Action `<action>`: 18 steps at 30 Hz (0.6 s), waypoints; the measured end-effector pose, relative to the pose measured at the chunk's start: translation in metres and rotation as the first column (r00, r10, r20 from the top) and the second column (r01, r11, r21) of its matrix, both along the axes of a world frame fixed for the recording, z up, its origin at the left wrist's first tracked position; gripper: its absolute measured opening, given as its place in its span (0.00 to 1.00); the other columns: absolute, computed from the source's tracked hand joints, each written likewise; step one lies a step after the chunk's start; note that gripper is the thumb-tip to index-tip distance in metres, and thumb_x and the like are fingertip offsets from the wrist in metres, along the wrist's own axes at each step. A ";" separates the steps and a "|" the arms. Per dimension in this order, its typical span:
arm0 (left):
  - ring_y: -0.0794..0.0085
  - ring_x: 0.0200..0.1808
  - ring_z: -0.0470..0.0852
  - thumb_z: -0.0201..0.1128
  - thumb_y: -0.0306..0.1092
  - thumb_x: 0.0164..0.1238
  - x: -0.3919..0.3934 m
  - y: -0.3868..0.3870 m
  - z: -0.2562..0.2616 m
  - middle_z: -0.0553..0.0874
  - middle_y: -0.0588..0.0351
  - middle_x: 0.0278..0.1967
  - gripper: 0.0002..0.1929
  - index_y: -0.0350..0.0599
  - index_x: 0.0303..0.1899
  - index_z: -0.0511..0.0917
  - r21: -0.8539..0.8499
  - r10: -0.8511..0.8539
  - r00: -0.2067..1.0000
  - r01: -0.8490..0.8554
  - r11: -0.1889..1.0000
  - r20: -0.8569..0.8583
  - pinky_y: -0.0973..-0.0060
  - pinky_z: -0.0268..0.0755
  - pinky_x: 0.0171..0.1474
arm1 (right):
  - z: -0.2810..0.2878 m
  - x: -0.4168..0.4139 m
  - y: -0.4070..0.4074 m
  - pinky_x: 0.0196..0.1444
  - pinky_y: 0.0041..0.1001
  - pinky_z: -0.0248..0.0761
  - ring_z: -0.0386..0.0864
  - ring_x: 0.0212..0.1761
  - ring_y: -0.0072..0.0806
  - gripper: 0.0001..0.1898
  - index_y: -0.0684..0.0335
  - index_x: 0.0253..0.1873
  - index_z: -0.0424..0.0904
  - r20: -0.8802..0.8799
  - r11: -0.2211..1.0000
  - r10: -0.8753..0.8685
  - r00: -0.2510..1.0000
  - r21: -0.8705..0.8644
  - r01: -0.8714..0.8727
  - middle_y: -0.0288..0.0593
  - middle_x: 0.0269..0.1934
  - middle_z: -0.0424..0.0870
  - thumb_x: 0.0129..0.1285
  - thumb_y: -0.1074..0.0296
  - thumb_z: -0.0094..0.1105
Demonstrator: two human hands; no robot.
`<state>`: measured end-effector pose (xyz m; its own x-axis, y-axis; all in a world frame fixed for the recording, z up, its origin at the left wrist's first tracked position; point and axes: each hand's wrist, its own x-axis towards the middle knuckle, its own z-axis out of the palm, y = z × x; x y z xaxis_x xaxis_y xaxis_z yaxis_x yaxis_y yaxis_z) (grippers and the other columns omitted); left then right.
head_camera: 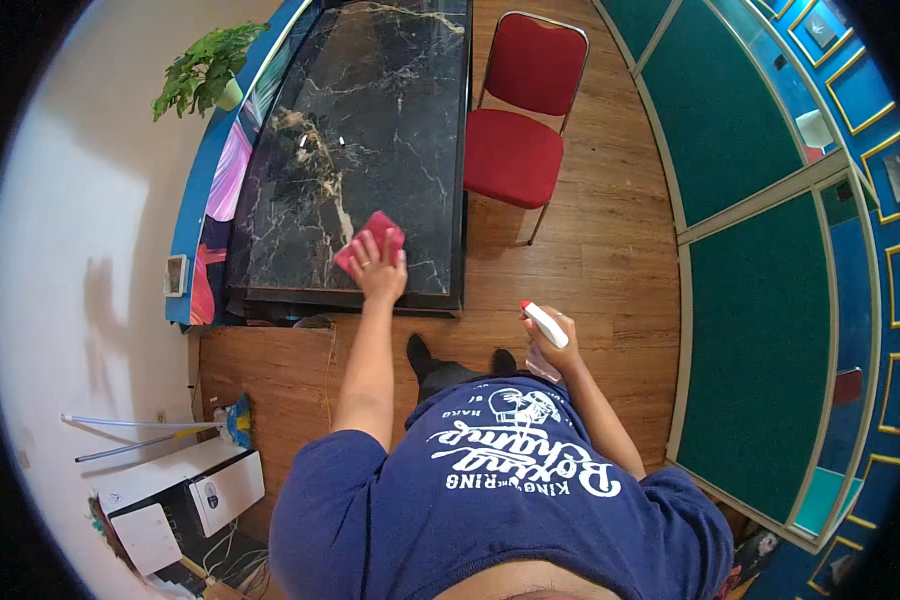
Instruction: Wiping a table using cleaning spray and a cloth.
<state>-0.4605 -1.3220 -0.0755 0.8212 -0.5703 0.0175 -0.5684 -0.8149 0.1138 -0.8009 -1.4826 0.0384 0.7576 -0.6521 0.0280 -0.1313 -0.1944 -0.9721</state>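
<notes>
My left hand (379,271) lies flat on a pinkish-red cloth (381,226), pressing it against the near end of a black marble-patterned tabletop (367,180). The fingers are spread across the cloth, which sticks out around them. Off the table's right side, above the floor, my right hand (559,337) grips a spray bottle. The bottle's white trigger head (546,325) has a red nozzle tip pointing towards the table. Its clear body (541,364) is partly hidden by the hand.
A red padded chair (516,157) stands against the table's right side. Green partition panels (754,352) line the right. A potted plant (229,94) sits on a blue ledge at left. Behind, at lower left, are white appliances (225,491), poles (142,424) and cables (225,559) on the floor.
</notes>
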 end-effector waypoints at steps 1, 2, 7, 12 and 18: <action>0.41 0.81 0.37 0.47 0.58 0.77 -0.019 -0.018 -0.005 0.41 0.44 0.81 0.35 0.78 0.80 0.42 -0.081 -0.073 0.995 0.078 0.994 0.069 0.39 0.34 0.77 | 0.002 -0.006 -0.003 0.40 0.31 0.77 0.85 0.35 0.33 0.10 0.67 0.45 0.85 -0.002 1.000 0.006 1.000 -0.001 -0.006 0.46 0.35 0.87 0.67 0.66 0.67; 0.40 0.81 0.40 0.52 0.56 0.75 -0.041 -0.040 -0.003 0.45 0.43 0.81 0.37 0.78 0.80 0.43 -0.111 -0.141 0.984 0.153 0.982 0.108 0.38 0.37 0.77 | 0.003 -0.012 -0.007 0.38 0.30 0.76 0.84 0.34 0.30 0.10 0.67 0.45 0.85 -0.001 1.000 -0.006 1.000 0.027 0.006 0.45 0.35 0.87 0.67 0.66 0.66; 0.42 0.80 0.45 0.56 0.54 0.73 -0.108 -0.090 0.007 0.48 0.45 0.81 0.36 0.78 0.78 0.51 -0.151 -0.231 0.967 0.245 0.958 0.104 0.41 0.41 0.77 | -0.001 -0.034 -0.031 0.35 0.27 0.75 0.82 0.31 0.25 0.09 0.67 0.45 0.84 0.036 0.998 0.055 0.998 0.026 -0.056 0.44 0.33 0.85 0.67 0.67 0.65; 0.49 0.81 0.46 0.53 0.50 0.76 -0.119 -0.057 0.021 0.49 0.52 0.81 0.31 0.78 0.77 0.57 -0.185 -0.347 0.936 0.353 0.917 0.063 0.48 0.41 0.79 | -0.005 -0.035 -0.051 0.37 0.28 0.75 0.82 0.32 0.27 0.07 0.66 0.44 0.84 0.001 0.989 0.119 0.993 0.086 -0.119 0.44 0.34 0.86 0.67 0.69 0.64; 0.48 0.81 0.45 0.50 0.49 0.77 -0.136 -0.009 0.029 0.49 0.53 0.81 0.28 0.77 0.77 0.59 -0.186 -0.204 0.979 0.196 0.963 -0.025 0.48 0.41 0.78 | 0.010 -0.013 -0.064 0.43 0.30 0.76 0.83 0.37 0.31 0.07 0.67 0.44 0.84 0.116 0.976 0.216 0.970 -0.027 -0.214 0.45 0.36 0.86 0.67 0.69 0.64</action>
